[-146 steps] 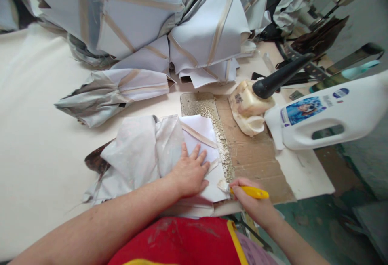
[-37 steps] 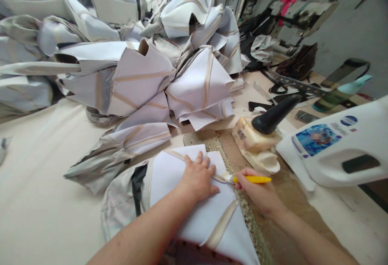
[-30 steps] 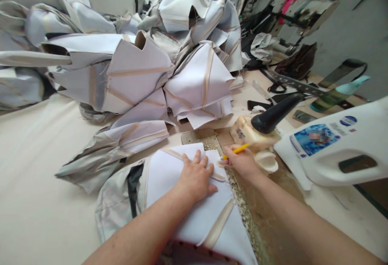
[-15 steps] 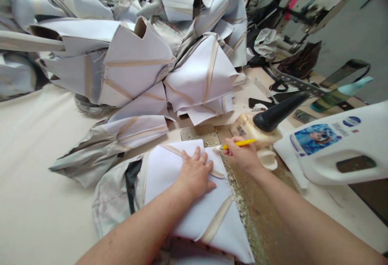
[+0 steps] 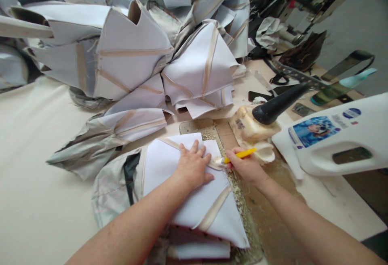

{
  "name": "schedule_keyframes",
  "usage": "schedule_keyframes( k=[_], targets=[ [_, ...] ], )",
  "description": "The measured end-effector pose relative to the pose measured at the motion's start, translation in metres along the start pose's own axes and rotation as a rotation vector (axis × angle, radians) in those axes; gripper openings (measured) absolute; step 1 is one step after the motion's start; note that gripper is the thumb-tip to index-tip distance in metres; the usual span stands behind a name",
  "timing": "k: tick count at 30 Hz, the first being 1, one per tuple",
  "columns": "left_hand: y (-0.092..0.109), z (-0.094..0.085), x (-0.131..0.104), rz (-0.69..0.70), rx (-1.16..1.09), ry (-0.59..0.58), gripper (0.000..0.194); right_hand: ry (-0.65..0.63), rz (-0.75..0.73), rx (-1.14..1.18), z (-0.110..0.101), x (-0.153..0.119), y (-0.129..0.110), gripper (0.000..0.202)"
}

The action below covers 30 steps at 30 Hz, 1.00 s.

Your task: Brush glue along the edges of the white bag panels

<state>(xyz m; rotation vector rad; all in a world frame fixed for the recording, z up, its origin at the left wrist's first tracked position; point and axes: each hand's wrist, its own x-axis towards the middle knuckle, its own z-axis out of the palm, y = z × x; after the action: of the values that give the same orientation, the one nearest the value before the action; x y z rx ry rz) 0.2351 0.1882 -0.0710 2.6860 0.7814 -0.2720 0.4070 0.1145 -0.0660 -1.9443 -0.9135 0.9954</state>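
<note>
The left hand [image 5: 192, 168] lay flat, fingers spread, pinning the white panel [image 5: 198, 200]. The right hand [image 5: 244, 166] gripped a yellow-handled brush [image 5: 239, 154] whose tip touched the seam beside those fingers — glue could likely have smeared onto them, or past the seam if the panel slid.

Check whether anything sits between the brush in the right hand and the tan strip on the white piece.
Nothing visible does. The right hand has the yellow brush tip at the tan strip; the left hand presses beside it, not across it.
</note>
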Motion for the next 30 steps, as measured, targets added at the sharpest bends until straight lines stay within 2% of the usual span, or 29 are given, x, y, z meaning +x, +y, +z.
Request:
schedule_keyframes(
  k=[3, 5, 8, 12, 16, 20, 25, 30],
  targets=[
    [0.000, 0.001, 0.000, -0.009, 0.005, 0.002, 0.065, 0.060, -0.048, -0.082, -0.004, -0.008, 0.006, 0.032],
    [-0.001, 0.003, 0.000, -0.004, 0.003, 0.011, 0.066, 0.037, -0.096, -0.126, -0.007, -0.018, 0.009, 0.032],
    [-0.002, 0.004, 0.001, 0.008, -0.005, 0.025, 0.066, 0.003, -0.090, -0.126, -0.010, -0.028, 0.010, 0.032],
    [-0.002, 0.005, 0.001, 0.009, 0.003, 0.016, 0.066, 0.097, -0.113, -0.152, -0.009, -0.031, 0.008, 0.034],
    [-0.001, 0.008, 0.001, -0.005, 0.017, 0.019, 0.067, 0.022, -0.147, -0.151, -0.007, -0.037, 0.010, 0.033],
    [-0.002, 0.010, 0.001, 0.001, 0.005, 0.039, 0.067, -0.027, -0.042, -0.204, -0.009, -0.047, 0.015, 0.033],
    [-0.002, 0.010, 0.001, 0.001, -0.011, 0.030, 0.067, 0.034, -0.101, -0.205, -0.009, -0.053, 0.013, 0.031],
    [-0.001, 0.009, -0.001, -0.001, -0.015, 0.033, 0.067, -0.097, -0.027, -0.256, -0.007, -0.061, 0.014, 0.034]
  ],
)
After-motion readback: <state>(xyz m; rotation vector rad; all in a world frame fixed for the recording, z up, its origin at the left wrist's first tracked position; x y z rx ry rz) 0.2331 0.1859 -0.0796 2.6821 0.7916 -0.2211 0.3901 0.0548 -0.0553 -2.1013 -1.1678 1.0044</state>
